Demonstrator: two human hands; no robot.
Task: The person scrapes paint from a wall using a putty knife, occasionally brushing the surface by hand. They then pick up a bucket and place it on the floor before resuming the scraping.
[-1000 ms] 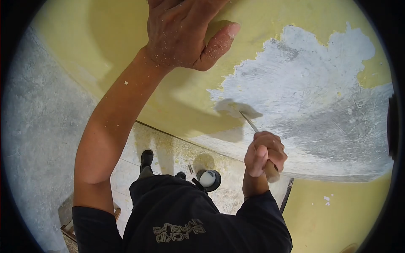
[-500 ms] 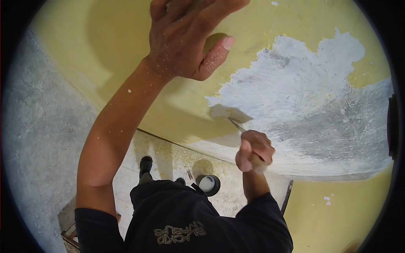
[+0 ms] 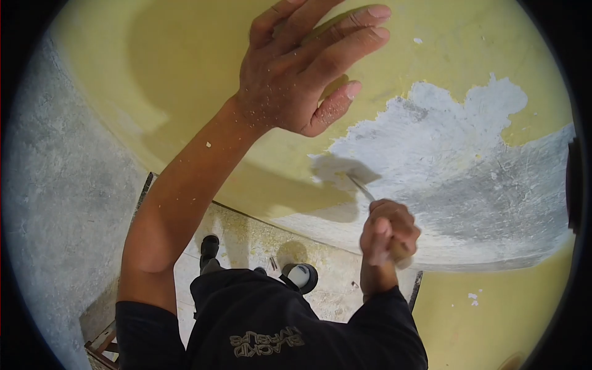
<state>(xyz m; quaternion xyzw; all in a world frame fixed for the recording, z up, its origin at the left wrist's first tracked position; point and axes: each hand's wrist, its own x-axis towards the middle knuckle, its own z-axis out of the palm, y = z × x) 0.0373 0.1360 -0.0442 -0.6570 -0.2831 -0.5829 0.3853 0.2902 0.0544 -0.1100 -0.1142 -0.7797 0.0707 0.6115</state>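
My left hand [image 3: 295, 77] has its fingers spread against the yellow painted wall [image 3: 444, 28], palm towards the wall, with pale flakes over its skin. Closed around a scraper [image 3: 361, 188] is my right hand [image 3: 390, 233], lower and to the right. The scraper's thin blade points up and left, its tip at the left end of a bare grey-white patch [image 3: 456, 126] with a ragged paint edge. Most of the handle is hidden in my fist. A shadow falls over the blade tip, so its exact contact is hard to see.
On the floor below stands a dark bucket [image 3: 312, 279] with something whitish in it. Flakes litter the floor [image 3: 333, 290] near my dark shoe [image 3: 209, 248]. A wooden piece of furniture [image 3: 102, 353] is at lower left, beside a grey wall [image 3: 61, 185].
Both hands have shifted right in view, the left also down, the scraper with the right hand. The wall's patch sits lower in view, as the camera has tilted somewhat.
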